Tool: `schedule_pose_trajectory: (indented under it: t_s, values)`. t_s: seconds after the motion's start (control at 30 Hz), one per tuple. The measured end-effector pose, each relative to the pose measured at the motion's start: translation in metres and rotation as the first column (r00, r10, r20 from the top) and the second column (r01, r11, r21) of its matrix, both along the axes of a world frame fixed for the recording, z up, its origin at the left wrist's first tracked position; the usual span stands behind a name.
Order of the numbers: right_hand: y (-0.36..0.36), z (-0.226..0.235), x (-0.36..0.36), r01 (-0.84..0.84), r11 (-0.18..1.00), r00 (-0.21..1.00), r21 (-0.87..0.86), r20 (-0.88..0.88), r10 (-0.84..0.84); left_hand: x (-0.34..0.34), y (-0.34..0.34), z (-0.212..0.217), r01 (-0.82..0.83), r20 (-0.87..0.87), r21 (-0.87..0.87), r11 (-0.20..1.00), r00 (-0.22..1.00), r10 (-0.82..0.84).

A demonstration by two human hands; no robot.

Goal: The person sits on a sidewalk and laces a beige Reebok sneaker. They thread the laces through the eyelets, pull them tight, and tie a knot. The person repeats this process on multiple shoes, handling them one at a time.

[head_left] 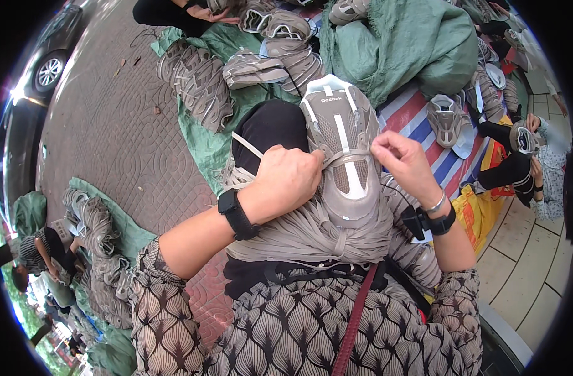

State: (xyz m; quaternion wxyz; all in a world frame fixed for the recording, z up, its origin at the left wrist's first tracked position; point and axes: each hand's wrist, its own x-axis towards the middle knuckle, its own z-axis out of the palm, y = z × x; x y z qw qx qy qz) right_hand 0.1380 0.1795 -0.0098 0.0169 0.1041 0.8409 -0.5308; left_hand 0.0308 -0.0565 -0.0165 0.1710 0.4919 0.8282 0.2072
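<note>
**Lacing a grey shoe on my lap**

My left hand (291,177) is closed, pinching a lace (346,156) where it crosses the shoe (344,153). My right hand (404,161) pinches the other end of that lace with fingers and thumb.

The shoe sits on my lap, on top of a big bundle of laces (311,235). Its long side runs straight away from me. I think the toe is near my belly and the open end points away, with the top facing up at me.

I think the shoe is light and a bit soft on top, with a firmer sole. It is best held by the sides. The lace is thin and floppy, so it could slip; pinch it near the holes.

Around me lie more shoes (196,81) on a green sheet (202,144), and a green sack (412,44). Another person (537,166) sits on my right.
</note>
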Motion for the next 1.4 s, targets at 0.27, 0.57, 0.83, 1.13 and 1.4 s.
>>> schedule_pose_trajectory:
  t_s: [0.27, 0.57, 0.83, 1.13, 1.4]
  values:
    - [0.005, 0.005, 0.002, 0.056, 0.976, 0.985, -0.21, 0.172, -0.019, 0.002, 0.012, 0.005, -0.115, 0.17, 0.026, 0.993, 0.979, 0.109]
    - [0.008, 0.014, -0.014, -0.101, 0.994, 0.976, -0.043, 0.191, 0.108, 0.004, 0.019, 0.0, -0.183, 0.191, 0.007, 0.983, 0.965, 0.178]
    - [-0.03, 0.025, -0.025, -0.257, 0.622, 0.95, 0.74, 0.077, 0.302, 0.003, 0.015, 0.0, -0.096, 0.138, -0.015, 0.995, 0.986, 0.097]
    - [-0.008, 0.043, -0.031, -0.374, 0.584, 0.865, 0.72, 0.044, 0.5, -0.023, 0.011, 0.021, 0.193, -0.094, 0.071, 0.979, 0.978, -0.186]
    - [0.003, 0.049, -0.065, -0.494, 0.373, 0.685, 0.785, 0.087, 0.723, -0.044, 0.015, 0.021, 0.302, -0.063, 0.036, 0.952, 0.952, -0.3]
